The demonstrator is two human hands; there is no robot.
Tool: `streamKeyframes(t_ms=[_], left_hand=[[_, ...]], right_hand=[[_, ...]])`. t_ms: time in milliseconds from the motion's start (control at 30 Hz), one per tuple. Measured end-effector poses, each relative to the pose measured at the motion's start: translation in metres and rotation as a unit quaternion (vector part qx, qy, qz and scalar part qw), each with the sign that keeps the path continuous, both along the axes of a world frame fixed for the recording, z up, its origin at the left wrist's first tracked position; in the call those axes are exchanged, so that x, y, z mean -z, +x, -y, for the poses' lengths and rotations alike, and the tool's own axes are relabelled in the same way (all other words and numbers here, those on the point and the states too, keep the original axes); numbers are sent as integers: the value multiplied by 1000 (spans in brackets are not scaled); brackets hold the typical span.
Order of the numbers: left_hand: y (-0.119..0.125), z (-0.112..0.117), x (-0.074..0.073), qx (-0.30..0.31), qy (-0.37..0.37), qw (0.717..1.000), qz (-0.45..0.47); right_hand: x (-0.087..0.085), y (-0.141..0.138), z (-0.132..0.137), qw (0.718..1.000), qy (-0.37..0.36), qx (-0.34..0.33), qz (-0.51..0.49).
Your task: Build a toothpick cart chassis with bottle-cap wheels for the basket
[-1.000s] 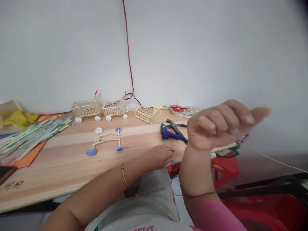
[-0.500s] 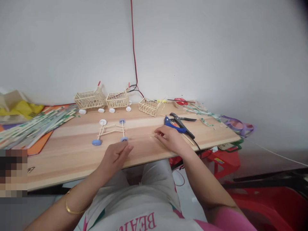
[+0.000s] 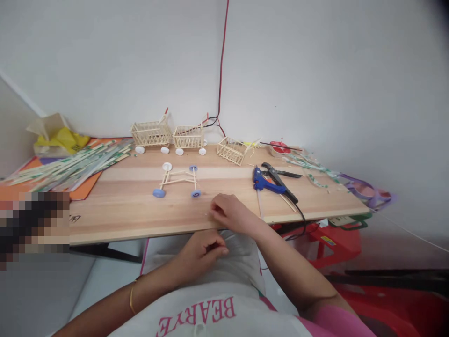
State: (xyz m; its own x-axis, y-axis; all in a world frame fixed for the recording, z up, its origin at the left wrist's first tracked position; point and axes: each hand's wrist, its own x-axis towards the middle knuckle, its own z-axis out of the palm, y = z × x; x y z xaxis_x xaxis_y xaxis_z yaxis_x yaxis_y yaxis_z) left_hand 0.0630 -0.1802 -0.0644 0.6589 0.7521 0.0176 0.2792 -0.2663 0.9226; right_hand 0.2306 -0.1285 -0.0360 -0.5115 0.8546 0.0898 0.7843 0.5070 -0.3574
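Observation:
My right hand [image 3: 232,213] rests low over the front of the wooden table [image 3: 122,206], fingers curled down and closed; whatever they hold, if anything, is hidden. Just below the table's front edge is my left hand [image 3: 203,252], loosely cupped, a gap showing between thumb and fingers and nothing visible in it. Left of my right hand stands a stick frame [image 3: 180,174] with one white and several blue wheels. Behind it are two small stick shopping carts, a larger one [image 3: 150,135] and a smaller one [image 3: 188,137], both white-wheeled. A stick basket [image 3: 231,150] without wheels lies tilted beside them.
A blue glue gun [image 3: 268,182] and black-handled cutters [image 3: 280,180] lie to the right. Thin sticks [image 3: 80,164] are piled at the left, by a yellow bag [image 3: 63,139]. A red bowl [image 3: 280,147] stands at the back. A red stool [image 3: 336,248] is below the table.
The view has turned left. My left hand has dropped from the tabletop to below its front edge. My right hand has moved left, away from the glue gun and nearer my left hand.

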Motion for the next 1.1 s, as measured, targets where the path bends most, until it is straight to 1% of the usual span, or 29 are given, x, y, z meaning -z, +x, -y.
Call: streamKeyframes(t_ms=[67,133,200,233,267,333,400,500,533,600,667,733,767,800,833,867,900,933,967,1000,1033,1067,1100], left_hand=[[-4,5,15,-19,-99,995,13],[-8,8,32,-60,-214,974,35],[-12,10,45,-122,-301,942,89],[-13,10,50,-145,-341,921,121],[-14,10,52,-163,-375,900,152],[-14,11,52,-176,-430,861,207],[-14,11,48,-173,-470,830,245],[-13,12,43,-169,-505,801,275],[-13,12,43,-172,-510,795,280],[-11,11,44,-180,-516,786,289],[-9,10,46,-188,-520,780,293],[-10,11,47,-191,-519,781,290],[-11,12,45,-189,-514,787,284],[-13,14,42,-183,-503,799,273],[-16,15,38,-173,-485,818,257],[-20,16,33,-161,-457,842,237],[-25,17,26,-146,-413,875,209],[-30,16,19,-131,-349,911,174],[-35,13,11,-125,-269,945,139],[-40,10,4,-123,-172,972,107],[-45,4,-1,-126,-68,986,79],[-48,-2,-5,-134,28,989,59],[-50,-8,-7,-143,107,983,32]], right_hand=[[-1,-5,3,1000,-9,-20,-4],[-2,-11,2,999,-14,-22,23],[-2,-18,1,998,-4,-21,64],[-2,-21,1,996,5,-23,86],[-2,-24,2,994,15,-25,106],[-1,-27,6,991,31,-35,127],[0,-25,12,991,30,-30,124],[1,-22,17,995,7,21,102],[1,-22,16,995,-2,34,94],[0,-26,12,996,-12,32,85],[0,-32,6,995,-1,17,95],[-2,-38,0,993,22,3,120],[-3,-38,-2,991,30,-5,132],[-5,-36,-4,990,29,-8,140],[-7,-31,-6,990,21,-6,140],[-8,-24,-8,991,8,9,131],[-9,-15,-9,993,-9,38,112],[-10,-5,-9,994,-14,74,75],[-10,5,-8,995,-11,98,30],[-9,15,-7,994,-14,103,-16],[-7,23,-5,993,-19,98,-58],[-5,28,-3,992,-31,85,-89],[-3,32,-1,990,-47,67,-112]])
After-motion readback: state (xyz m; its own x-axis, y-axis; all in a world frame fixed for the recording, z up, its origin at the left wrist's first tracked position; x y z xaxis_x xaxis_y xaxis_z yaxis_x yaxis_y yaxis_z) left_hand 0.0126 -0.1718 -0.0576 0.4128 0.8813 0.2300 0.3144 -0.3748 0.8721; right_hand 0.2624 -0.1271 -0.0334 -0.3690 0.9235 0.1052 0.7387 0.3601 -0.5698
